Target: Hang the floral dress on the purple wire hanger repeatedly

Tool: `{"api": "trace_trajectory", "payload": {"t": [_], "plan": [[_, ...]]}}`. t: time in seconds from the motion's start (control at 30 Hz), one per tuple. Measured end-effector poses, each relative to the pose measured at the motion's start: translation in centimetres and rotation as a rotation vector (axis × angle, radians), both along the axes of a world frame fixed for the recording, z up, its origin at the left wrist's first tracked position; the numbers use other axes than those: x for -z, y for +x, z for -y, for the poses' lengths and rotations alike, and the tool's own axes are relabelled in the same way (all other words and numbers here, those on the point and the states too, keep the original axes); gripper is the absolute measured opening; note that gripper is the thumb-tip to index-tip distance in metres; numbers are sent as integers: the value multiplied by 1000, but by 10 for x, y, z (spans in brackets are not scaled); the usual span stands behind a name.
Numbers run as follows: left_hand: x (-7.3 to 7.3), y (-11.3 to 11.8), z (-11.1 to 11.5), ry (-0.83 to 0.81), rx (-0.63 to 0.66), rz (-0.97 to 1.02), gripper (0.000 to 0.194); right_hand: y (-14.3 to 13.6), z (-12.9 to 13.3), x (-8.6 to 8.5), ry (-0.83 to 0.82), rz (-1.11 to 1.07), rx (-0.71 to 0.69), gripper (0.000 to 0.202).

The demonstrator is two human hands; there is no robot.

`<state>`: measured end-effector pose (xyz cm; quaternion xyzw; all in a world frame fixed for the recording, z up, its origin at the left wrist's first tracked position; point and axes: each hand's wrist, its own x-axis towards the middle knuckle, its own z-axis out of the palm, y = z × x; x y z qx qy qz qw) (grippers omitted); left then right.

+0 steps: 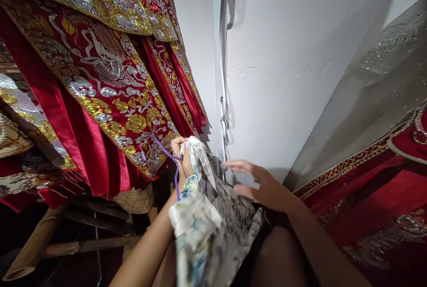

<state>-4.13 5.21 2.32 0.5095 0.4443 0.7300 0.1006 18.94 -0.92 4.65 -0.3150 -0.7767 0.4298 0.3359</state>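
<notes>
My left hand [187, 161] is closed on a floral-print cloth [200, 220], white with blue and yellow-green patterns, whose edge sticks up above the fingers. A purple cord [176, 173] passes by this hand, one end hanging free to the left and the rest running down toward the cloth. The cloth drapes from my fist down over my lap; its lower part is blurred. To the right of the cloth, my right hand [263, 187] hovers with fingers apart and nothing in it, slightly smeared by motion.
Red embroidered hangings [110, 69] with gold and silver sequins fill the left. Bamboo poles [90, 246] stand below them. A white wall [267, 47] with a thin cable lies ahead. More red embroidered fabric [370, 193] hangs at the right, beside a shiny transparent sheet [393, 47].
</notes>
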Motion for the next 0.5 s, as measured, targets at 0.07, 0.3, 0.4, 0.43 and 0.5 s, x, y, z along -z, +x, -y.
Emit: {"api": "trace_trajectory", "payload": {"t": [0.07, 0.3, 0.4, 0.43, 0.5], "plan": [[0, 15, 8, -39, 186, 133, 13, -6, -13, 16, 110, 22, 267, 66], [-5, 34, 18, -138, 909, 363, 30, 20, -33, 58, -233, -147, 117, 33], [0, 30, 14, -111, 1017, 340, 36, 30, -23, 69, -493, -429, 149, 32], [2, 28, 12, -139, 1027, 346, 34, 30, -19, 71, -550, -520, 210, 31], [9, 23, 7, -218, 1026, 412, 38, 29, -15, 74, -600, -693, 389, 32]]}}
